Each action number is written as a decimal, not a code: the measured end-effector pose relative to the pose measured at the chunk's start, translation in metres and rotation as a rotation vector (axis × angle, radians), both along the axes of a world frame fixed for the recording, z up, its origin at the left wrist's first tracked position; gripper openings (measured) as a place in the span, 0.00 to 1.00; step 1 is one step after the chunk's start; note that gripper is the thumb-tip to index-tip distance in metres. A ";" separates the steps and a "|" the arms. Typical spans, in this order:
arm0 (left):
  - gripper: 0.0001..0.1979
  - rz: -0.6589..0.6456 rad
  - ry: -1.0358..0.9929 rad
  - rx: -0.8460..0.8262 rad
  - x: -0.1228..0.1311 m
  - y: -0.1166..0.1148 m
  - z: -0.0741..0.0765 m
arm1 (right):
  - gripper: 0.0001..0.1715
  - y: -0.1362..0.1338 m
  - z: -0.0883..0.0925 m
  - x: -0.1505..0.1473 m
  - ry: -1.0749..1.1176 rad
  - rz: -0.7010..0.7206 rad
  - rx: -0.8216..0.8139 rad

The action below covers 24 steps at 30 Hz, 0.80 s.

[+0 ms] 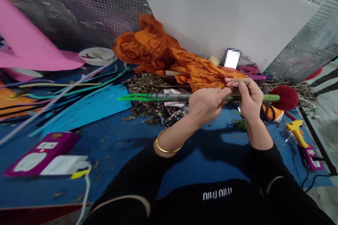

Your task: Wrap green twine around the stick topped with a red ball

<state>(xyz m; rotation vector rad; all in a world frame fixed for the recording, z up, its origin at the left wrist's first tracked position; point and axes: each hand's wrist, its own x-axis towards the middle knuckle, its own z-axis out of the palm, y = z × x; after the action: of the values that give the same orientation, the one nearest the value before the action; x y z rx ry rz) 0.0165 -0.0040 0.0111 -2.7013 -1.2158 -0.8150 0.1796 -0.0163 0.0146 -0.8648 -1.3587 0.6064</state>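
Note:
A long stick (182, 97) lies level in front of me, wound with grey and green bands. A bright green loop (134, 96) forms its left end, and a dark red round head (285, 97) caps the right end past an olive-green stretch. Wrapped round the middle of the stick is my left hand (206, 103), closed, with a gold bangle on the wrist. Just right of it, my right hand (249, 98) is closed in a pinch by the stick. What its fingertips hold looks thin and pale, too small to name. Orange patterned cloth (195, 68) lies behind both hands.
Pipe cleaners (66, 93) and a blue sheet (92, 109) lie left. A purple power strip (50, 151) with a white charger (62, 165) stands front left. At right are a yellow glue gun (297, 130) and black-handled scissors (268, 112). A lit phone (232, 59) leans behind.

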 end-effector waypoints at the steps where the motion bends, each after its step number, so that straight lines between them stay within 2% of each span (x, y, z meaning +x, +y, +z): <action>1: 0.14 -0.019 0.020 0.024 0.000 0.000 0.000 | 0.18 -0.001 0.001 0.000 0.008 0.011 -0.001; 6: 0.16 -0.065 0.013 0.085 -0.002 0.002 -0.003 | 0.20 0.000 0.001 -0.004 0.020 0.027 -0.014; 11: 0.15 -0.044 -0.083 0.071 -0.009 0.005 -0.002 | 0.19 -0.001 0.004 0.004 -0.018 0.025 0.009; 14: 0.14 0.000 -0.157 0.034 -0.024 0.009 0.006 | 0.18 -0.009 0.017 0.022 0.016 0.015 -0.041; 19: 0.13 0.134 -0.209 0.006 -0.064 0.017 0.026 | 0.13 -0.027 0.046 0.072 0.080 0.154 -0.304; 22: 0.12 0.171 -0.214 0.011 -0.087 0.020 0.036 | 0.11 -0.025 0.051 0.104 0.181 -0.006 -0.210; 24: 0.12 0.178 -0.212 -0.002 -0.099 0.021 0.039 | 0.09 -0.017 0.047 0.124 0.264 -0.139 -0.120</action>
<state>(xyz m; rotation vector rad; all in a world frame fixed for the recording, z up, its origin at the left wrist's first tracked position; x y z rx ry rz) -0.0825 0.0169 0.0497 -2.5123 -1.4734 -1.0951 0.3037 -0.0331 0.0619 -0.9319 -1.0238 0.6733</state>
